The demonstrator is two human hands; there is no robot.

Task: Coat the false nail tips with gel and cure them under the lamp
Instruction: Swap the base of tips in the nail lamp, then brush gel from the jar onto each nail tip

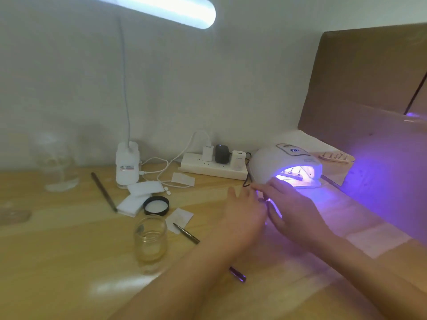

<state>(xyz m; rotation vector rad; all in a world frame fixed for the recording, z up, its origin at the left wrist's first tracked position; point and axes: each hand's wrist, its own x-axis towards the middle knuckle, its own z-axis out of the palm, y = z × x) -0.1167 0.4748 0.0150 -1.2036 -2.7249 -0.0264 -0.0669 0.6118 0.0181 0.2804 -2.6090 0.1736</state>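
The wooden table (69,262) meets a pale wall at the back, and on the right a brown cardboard box (369,88) walls it in. The widest bare stretch of tabletop lies at the near left. In front of the curing lamp (265,165) the way is narrow, and both hands fill it.

The left hand (245,211) and right hand (293,209) reach toward the lamp's mouth with fingers straight, gripping nothing that shows. A small dark thing sits between them, but I cannot tell whether either hand touches it.

The lamp is a smooth white dome glowing violet. A row of nail tips (292,173) stands inside it, and a second strip of tips (333,157) lies just behind it. A white power strip (212,167) runs along the wall beside the lamp.

Soft white pads (138,197) lie beside a round black lid (156,205), which rests upside down. A thin brush (186,233) lies partly on a paper square (179,219). A purple pen (238,274) pokes out from under the left forearm.

The open glass jar (150,239) holds a shallow layer of clear liquid. A blurred drinking glass (59,162) stands at far left, and a white plastic bottle (127,165) stands near the wall.
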